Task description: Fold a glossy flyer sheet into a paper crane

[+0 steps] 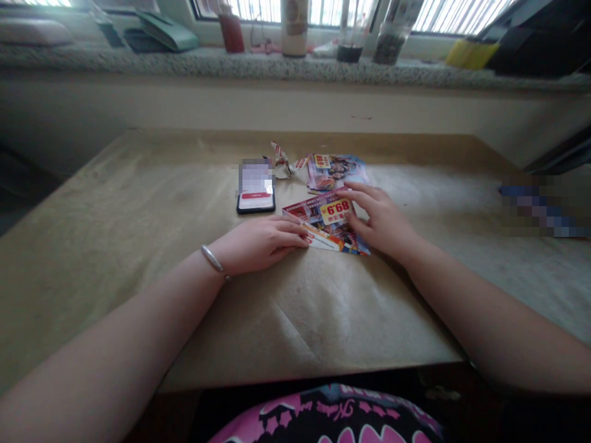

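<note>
Flyer (330, 221), a glossy printed sheet in red, yellow and blue, lies flat at the middle of the table (138, 203), just beyond the lap, where a pink-and-black printed garment (323, 424) shows at the lower edge. Table surface is covered in brown kraft-type paper, matte, with soft creases near the front edge. Both bare forearms rest on it. Left wrist carries a thin silver bangle (212, 258). Left hand (258, 243): grip released, palm down, fingers straight and pressing the flyer's left edge where a white folded strip shows. Right hand (383, 221): grip also released, fingers spread and laid flat on the flyer's right half, grasping nothing. Just behind the left hand, a phone (255, 194), a black rectangle with rounded corners, lies face up, apart from the flyer. Behind the right hand, a second flyer (337, 169) of the same glossy print, slightly curled. Between these, crumpled red-and-white paper scraps (284, 163). Farthest back, a speckled stone windowsill (277, 64) holds a red container (231, 27), a beige cylinder (294, 24) and a green flat case (168, 31).
</note>
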`<act>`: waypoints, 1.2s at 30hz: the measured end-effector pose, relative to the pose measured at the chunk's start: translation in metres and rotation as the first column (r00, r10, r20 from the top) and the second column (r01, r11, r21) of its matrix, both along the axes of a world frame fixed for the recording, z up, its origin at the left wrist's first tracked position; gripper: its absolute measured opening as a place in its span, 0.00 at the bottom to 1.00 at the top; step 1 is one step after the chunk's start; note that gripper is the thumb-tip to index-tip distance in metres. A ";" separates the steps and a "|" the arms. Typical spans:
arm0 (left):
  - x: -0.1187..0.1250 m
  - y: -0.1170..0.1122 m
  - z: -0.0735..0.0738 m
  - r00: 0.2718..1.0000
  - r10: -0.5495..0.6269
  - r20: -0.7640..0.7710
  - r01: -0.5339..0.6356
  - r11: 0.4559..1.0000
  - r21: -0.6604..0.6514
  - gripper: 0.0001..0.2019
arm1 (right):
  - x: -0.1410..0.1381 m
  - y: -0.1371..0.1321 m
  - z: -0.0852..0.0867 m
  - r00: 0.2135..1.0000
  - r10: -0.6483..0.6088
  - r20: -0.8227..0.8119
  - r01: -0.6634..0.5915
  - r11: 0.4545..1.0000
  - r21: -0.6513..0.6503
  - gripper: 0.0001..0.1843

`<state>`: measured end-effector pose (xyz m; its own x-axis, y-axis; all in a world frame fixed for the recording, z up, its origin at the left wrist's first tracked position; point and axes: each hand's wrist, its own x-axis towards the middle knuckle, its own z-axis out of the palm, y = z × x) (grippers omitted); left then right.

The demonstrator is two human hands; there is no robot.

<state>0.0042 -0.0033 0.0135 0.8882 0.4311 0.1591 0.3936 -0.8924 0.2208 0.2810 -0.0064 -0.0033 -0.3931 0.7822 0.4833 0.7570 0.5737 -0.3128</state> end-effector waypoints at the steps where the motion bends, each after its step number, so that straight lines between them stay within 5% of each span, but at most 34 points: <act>1: 0.000 0.001 -0.001 1.000 0.001 0.006 -0.001 1.000 -0.005 0.16 | 0.000 0.001 0.000 1.000 0.002 -0.010 -0.002 1.000 -0.001 0.21; 14: 0.000 0.000 0.000 0.999 0.003 0.041 -0.007 0.995 0.095 0.13 | 0.005 0.006 -0.002 0.976 -0.211 -0.052 0.199 0.965 -0.171 0.13; 22: 0.002 0.000 -0.001 0.999 0.039 -0.004 -0.038 0.986 0.160 0.14 | 0.004 0.009 -0.005 0.974 -0.174 -0.146 0.138 0.964 -0.229 0.05; 30: 0.000 0.000 -0.005 0.999 0.025 -0.026 -0.022 0.994 0.103 0.15 | 0.001 0.008 -0.008 0.945 -0.188 -0.269 0.095 0.941 -0.324 0.32; 36: 0.000 0.001 -0.008 1.000 -0.018 0.016 0.016 0.990 0.138 0.15 | 0.002 0.009 -0.005 0.969 -0.194 -0.151 0.142 0.944 -0.299 0.15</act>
<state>0.0038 -0.0022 0.0060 0.8919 0.3888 0.2310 0.3752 -0.9213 0.1020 0.2826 0.0023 -0.0084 -0.1731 0.9441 0.2807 0.7529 0.3105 -0.5802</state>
